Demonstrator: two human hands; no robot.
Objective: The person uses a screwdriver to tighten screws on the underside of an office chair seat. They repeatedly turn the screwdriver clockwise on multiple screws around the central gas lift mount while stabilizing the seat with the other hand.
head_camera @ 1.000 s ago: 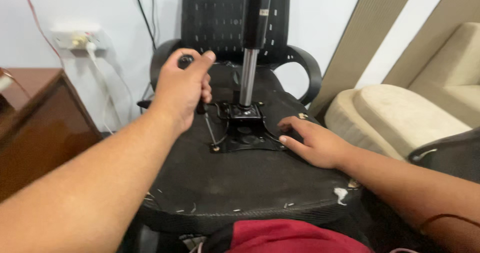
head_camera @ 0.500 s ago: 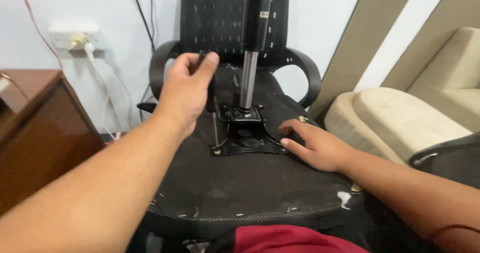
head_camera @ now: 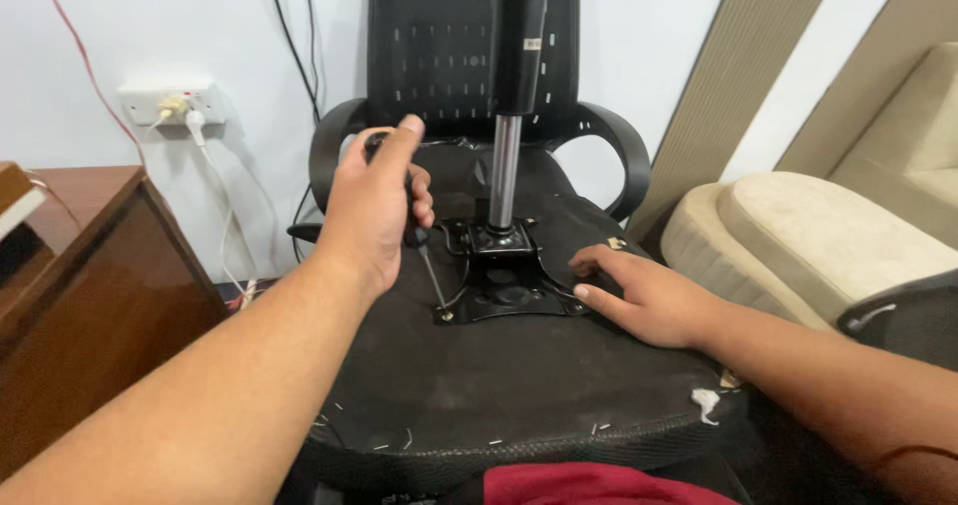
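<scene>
While the left hand [head_camera: 377, 206] closes round the dark handle of a screwdriver [head_camera: 431, 273] whose tip meets the front left corner of the metal plate [head_camera: 504, 283], the right hand [head_camera: 644, 300] lies flat, fingers spread, holding nothing, on the upturned chair seat [head_camera: 499, 395] beside the plate's right edge.

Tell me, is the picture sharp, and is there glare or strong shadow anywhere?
Head view: soft, even light, no hard shadows; the left hand on the screwdriver and the right hand look sharp; the chrome post shows a mild sheen; the near forearm looks stretched by the wide lens.
</scene>
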